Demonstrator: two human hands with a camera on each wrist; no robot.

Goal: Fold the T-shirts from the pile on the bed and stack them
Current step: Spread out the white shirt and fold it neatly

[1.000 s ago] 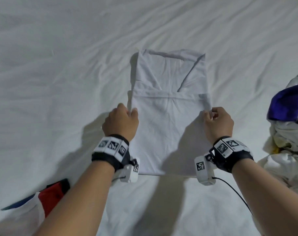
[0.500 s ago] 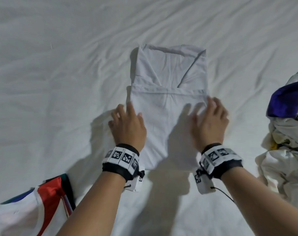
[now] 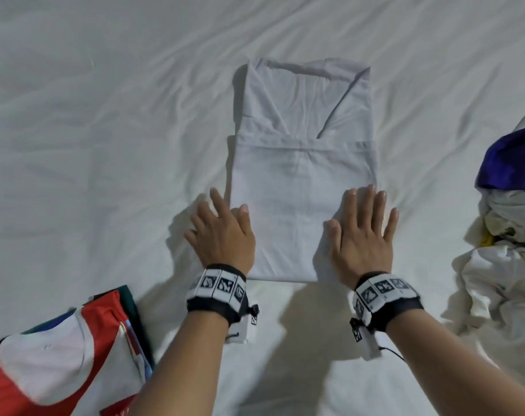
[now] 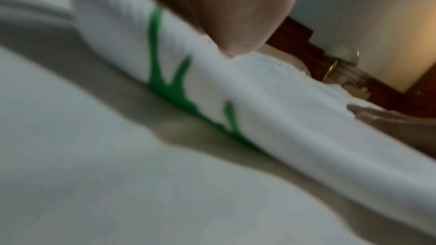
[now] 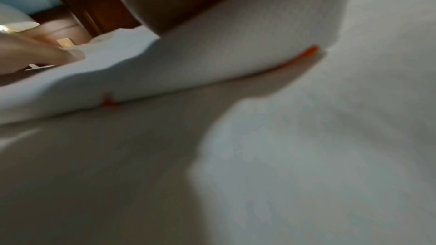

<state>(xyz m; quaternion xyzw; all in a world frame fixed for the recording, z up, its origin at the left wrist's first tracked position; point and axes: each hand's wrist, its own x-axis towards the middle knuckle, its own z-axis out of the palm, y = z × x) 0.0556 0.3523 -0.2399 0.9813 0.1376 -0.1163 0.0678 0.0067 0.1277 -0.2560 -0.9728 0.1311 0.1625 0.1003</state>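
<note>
White T-shirt (image 3: pixel 303 181) lies partly folded mid-bed, flat on the bedsheet (image 3: pixel 105 130), lower half doubled up over the sleeves. Your left hand (image 3: pixel 222 232) rests flat, fingers straight and spread, on the shirt's near left edge, half on the sheet. Your right hand (image 3: pixel 360 232) presses flat with splayed fingers on the near right corner. Neither hand grips anything. Left wrist view, blurred: green print (image 4: pixel 169 81) on the shirt's folded edge. Right wrist view: orange trace (image 5: pixel 304 55) at the fold. Folded red-and-white stack (image 3: pixel 60 355) sits near left; unfolded pile (image 3: pixel 507 235) on the right.
</note>
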